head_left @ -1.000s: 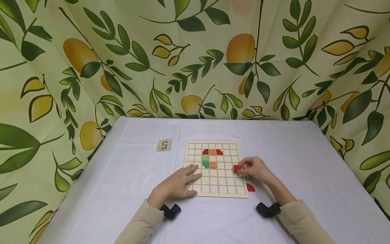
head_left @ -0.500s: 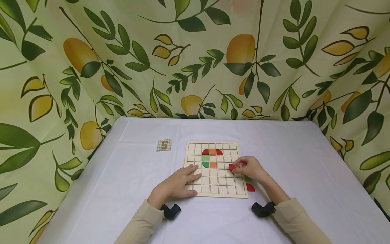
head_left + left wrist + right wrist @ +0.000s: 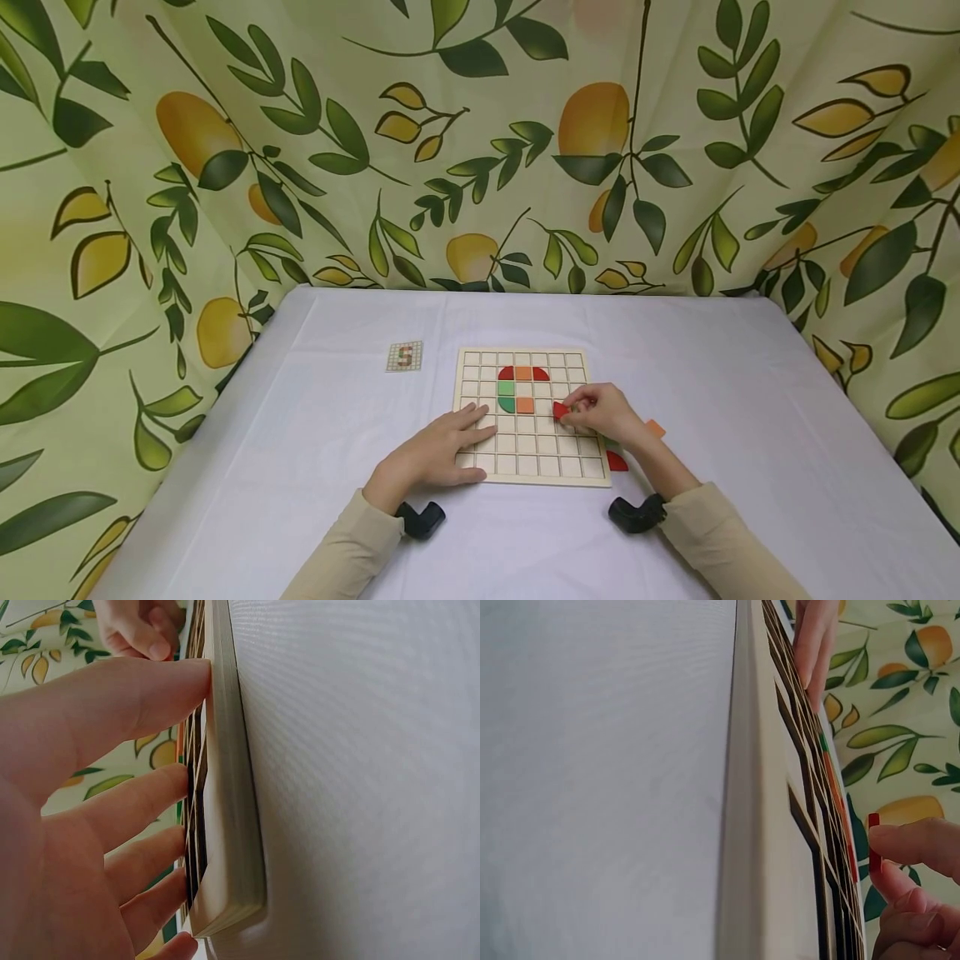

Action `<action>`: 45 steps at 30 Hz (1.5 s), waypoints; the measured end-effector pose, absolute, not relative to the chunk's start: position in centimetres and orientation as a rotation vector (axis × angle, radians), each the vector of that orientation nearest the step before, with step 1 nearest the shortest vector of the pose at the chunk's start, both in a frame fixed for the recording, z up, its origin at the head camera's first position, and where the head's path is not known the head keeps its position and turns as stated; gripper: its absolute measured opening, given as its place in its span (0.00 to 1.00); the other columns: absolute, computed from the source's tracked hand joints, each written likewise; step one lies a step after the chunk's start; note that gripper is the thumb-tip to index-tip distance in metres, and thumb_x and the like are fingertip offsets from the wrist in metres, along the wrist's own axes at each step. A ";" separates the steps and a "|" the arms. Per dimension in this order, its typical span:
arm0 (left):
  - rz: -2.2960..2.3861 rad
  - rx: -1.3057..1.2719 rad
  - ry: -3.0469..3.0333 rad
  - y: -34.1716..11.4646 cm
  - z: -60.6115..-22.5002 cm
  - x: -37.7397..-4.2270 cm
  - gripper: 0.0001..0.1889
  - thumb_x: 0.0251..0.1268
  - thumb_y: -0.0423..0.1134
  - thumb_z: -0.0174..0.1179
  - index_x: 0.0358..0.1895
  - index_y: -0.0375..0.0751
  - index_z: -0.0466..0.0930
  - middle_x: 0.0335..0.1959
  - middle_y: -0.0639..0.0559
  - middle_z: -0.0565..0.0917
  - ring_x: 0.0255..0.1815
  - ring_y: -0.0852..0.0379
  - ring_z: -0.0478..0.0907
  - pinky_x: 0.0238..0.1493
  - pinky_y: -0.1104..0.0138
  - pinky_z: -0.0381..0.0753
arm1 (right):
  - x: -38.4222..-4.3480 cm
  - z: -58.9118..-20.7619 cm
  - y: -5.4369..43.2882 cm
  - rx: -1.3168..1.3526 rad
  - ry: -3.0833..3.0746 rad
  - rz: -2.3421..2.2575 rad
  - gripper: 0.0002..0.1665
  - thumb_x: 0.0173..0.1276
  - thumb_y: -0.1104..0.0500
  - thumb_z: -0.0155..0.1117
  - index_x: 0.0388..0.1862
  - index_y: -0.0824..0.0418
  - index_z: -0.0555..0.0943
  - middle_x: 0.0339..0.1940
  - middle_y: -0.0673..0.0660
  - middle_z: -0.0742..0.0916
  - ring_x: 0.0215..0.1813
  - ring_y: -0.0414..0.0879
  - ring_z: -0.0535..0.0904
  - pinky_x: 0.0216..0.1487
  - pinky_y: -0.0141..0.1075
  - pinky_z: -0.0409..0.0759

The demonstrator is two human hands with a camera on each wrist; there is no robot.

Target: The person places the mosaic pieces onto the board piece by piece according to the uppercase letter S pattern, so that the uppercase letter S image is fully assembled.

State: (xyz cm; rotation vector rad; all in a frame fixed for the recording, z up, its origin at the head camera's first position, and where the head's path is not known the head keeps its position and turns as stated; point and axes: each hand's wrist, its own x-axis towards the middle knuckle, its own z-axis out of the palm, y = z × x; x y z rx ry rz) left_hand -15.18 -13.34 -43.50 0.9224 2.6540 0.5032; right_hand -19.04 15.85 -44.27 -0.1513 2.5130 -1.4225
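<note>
One red tile (image 3: 559, 411), pinched by the right hand (image 3: 609, 412) above the right half of the grid board (image 3: 527, 464); if that pinch slips, it could land askew! Left hand (image 3: 437, 447), fingers spread, rests near-left.

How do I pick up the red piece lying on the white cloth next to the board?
Try pinching that red piece between its straight near edge and its rounded edge, coming from the right. Its left side sits close to the board, leaving little room, while white cloth lies to its right. It looks flat, so fingertips should suit best.
</note>
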 end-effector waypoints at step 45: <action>0.504 0.917 2.648 -13.3 -43.4 -15.2 0.33 0.59 0.51 0.62 0.70 0.50 0.68 0.77 0.47 0.60 0.80 0.45 0.53 0.77 0.49 0.59 | -20.1 -44.3 12.8 -0.048 2.664 -1.255 0.11 0.52 0.64 0.74 0.34 0.67 0.84 0.17 0.49 0.69 0.24 0.42 0.64 0.24 0.30 0.61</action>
